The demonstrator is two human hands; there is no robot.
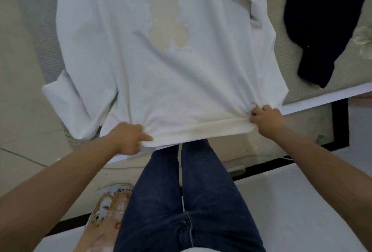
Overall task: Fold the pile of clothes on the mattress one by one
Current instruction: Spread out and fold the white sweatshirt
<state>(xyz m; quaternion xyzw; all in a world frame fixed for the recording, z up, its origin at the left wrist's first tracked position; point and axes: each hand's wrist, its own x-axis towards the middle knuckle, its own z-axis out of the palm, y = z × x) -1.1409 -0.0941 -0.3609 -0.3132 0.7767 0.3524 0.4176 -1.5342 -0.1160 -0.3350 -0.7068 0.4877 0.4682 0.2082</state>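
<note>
A white long-sleeved sweatshirt with dark lettering and a pale bear print lies spread face up on the beige mattress. Its hem hangs over the mattress's near edge. My left hand pinches the hem at its left corner. My right hand grips the hem at its right corner, bunching the cloth. The sleeves lie along both sides, the left cuff folded back.
A dark navy garment lies on the mattress at the upper right, beside a pale fluffy item. My legs in blue jeans stand against the mattress edge. A printed orange bag sits on the floor by my left leg.
</note>
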